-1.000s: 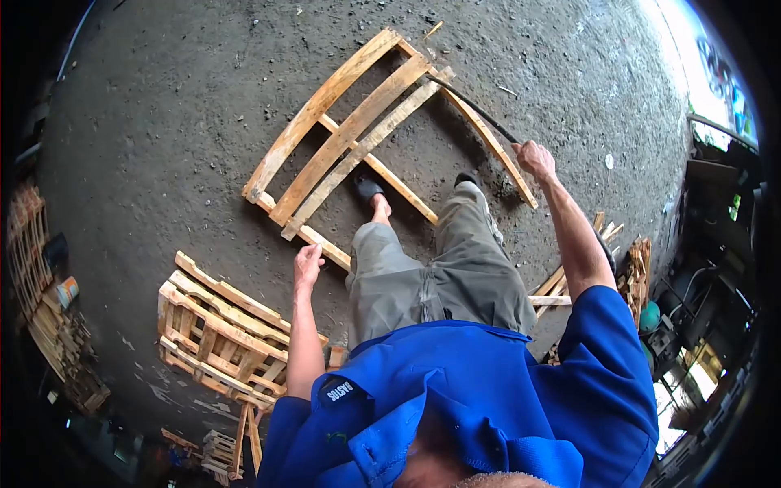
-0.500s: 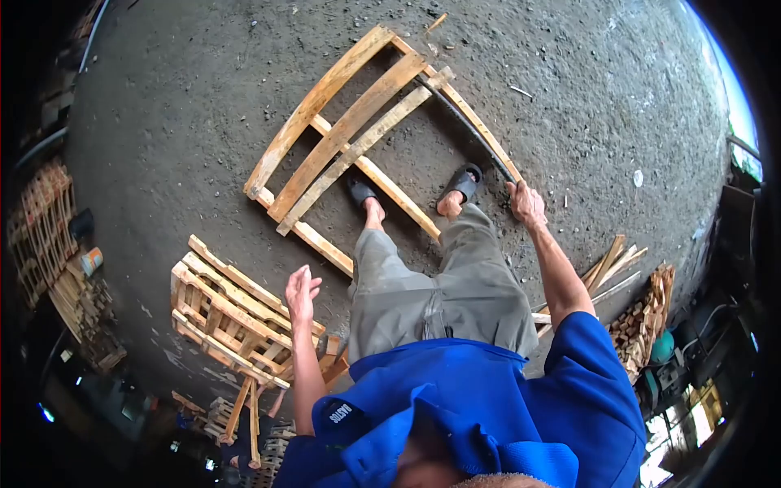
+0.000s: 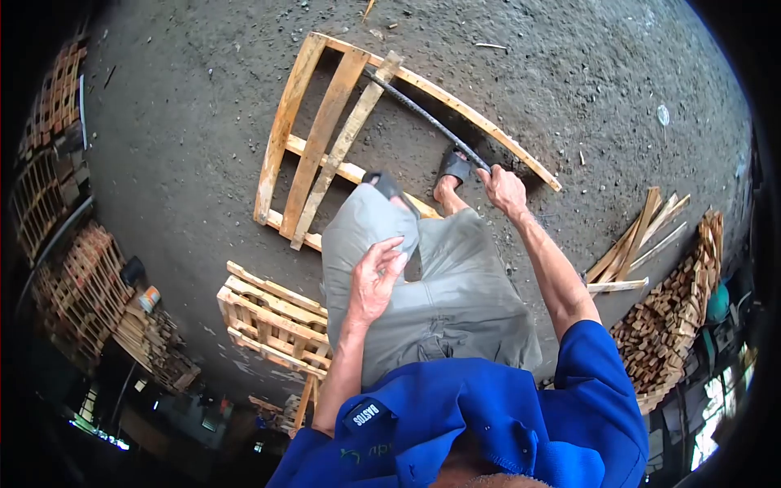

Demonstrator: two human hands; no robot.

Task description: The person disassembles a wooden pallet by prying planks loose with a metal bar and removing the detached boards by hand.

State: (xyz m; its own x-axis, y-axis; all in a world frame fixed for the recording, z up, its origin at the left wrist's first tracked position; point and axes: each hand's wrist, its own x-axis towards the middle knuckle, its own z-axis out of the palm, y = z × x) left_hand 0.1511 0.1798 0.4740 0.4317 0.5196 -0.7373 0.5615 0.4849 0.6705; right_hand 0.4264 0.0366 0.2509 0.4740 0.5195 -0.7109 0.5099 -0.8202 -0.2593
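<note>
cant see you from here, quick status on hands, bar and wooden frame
Right hand gripping bar; left hand empty. Bar's far end among boards of wooden frame. Right foot between two rails, possibly in the way.

Gritty ground (image 3: 203, 154) carries a slatted frame (image 3: 324, 134), a pallet (image 3: 270, 302) — and loose wooden strips (image 3: 639, 236).

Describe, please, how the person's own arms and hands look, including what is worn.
The left hand and right hand are bare, with no gloves or watch visible. The left sleeve and right sleeve are short and bright blue, leaving the forearms uncovered. The blue shirt carries a dark patch with white lettering.
</note>
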